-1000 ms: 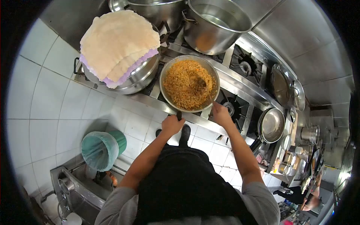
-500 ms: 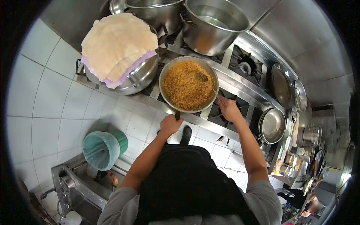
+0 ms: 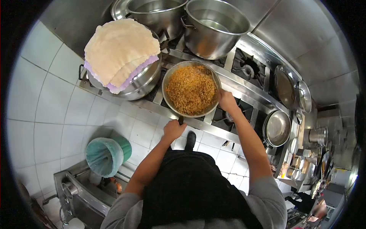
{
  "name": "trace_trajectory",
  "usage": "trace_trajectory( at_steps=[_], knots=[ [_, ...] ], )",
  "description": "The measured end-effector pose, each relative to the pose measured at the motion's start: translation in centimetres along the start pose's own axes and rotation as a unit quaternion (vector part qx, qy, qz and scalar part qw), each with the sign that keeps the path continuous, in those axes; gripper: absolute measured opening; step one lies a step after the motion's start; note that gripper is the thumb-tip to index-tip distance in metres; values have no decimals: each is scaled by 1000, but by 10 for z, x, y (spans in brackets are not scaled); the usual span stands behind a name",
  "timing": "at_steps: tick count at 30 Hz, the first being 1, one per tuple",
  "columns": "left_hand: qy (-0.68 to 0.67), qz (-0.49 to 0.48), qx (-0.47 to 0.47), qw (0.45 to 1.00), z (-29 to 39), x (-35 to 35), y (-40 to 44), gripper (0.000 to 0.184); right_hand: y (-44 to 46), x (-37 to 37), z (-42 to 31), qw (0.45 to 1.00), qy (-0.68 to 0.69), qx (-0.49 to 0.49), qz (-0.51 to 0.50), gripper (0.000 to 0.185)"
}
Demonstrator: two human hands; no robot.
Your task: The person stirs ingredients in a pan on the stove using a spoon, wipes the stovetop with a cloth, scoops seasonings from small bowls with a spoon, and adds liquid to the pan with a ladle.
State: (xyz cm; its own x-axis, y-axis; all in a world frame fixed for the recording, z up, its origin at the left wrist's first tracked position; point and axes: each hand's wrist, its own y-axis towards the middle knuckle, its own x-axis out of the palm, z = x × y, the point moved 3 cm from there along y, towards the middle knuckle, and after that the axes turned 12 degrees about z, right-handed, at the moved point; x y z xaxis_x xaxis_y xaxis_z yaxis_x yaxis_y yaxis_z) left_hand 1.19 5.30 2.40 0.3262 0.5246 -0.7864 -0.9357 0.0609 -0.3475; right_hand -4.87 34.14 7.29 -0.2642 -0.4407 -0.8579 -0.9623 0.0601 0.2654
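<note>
A round metal frying pan (image 3: 166, 97) sits on the stove, filled with an orange-brown, grainy cooked mixture (image 3: 190, 89). My left hand (image 3: 174, 129) is wrapped round the pan's dark handle (image 3: 180, 120) at the near side. At the pan's right rim, my right hand (image 3: 227, 100) is closed round the handle of a cooking spoon. The spoon's head does not show apart from the food now, and most of its handle is covered by the hand.
Two large pots (image 3: 214, 36) stand behind the pan. Left of it, a wide pot (image 3: 139, 86) carries flat bread-like sheets (image 3: 122, 49) on purple cloth or paper. Stacked pans (image 3: 277, 128) lie to the right. A lined green bin (image 3: 103, 156) and a sink (image 3: 82, 198) are lower left.
My right hand has moved slightly up and left, closer to the pan's rim. The spoon head, seen on top of the food before, no longer shows. My left hand keeps the pan handle.
</note>
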Motion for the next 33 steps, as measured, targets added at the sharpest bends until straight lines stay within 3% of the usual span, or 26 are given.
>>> trace_trajectory(
  at_steps=[1, 2, 4, 6, 10, 12, 18, 22, 23, 27, 33],
  knots=[
    [3, -1, 2, 1000, 0, 0, 0, 53, -1, 21, 11, 1000, 1, 3, 2, 25],
    [3, 1, 6, 1000, -1, 1, 0, 54, -3, 49, 18, 991, -90, -101, -26, 24],
    [-1, 6, 12, 1000, -2, 2, 4, 55, -16, 99, 22, 996, -56, -76, -8, 26],
    [-9, 15, 22, 1000, -6, 7, 4, 55, -29, 39, -50, 992, -49, 21, -111, 32],
    [-17, 8, 21, 1000, -7, 6, 4, 55, -38, -34, -47, 980, -58, 19, -189, 32],
    [-1, 2, 32, 999, -5, 4, 3, 55, -22, -46, -20, 996, 1, -18, -86, 30],
    [9, -23, 22, 999, -2, 2, 4, 55, 37, 13, 33, 998, 37, 41, -20, 29],
    [8, -27, 15, 999, -2, 1, 4, 56, 36, 56, -9, 998, 40, 8, -54, 30],
    [9, -31, 16, 999, -2, 3, 3, 56, 31, 60, -18, 994, 6, -27, -106, 31],
    [13, -34, 16, 999, -4, 4, 6, 58, 11, 9, -66, 971, -99, -57, -212, 34],
    [1, -23, 27, 999, -4, 1, 5, 56, -22, -69, -75, 976, -103, -96, -164, 39]
  ],
)
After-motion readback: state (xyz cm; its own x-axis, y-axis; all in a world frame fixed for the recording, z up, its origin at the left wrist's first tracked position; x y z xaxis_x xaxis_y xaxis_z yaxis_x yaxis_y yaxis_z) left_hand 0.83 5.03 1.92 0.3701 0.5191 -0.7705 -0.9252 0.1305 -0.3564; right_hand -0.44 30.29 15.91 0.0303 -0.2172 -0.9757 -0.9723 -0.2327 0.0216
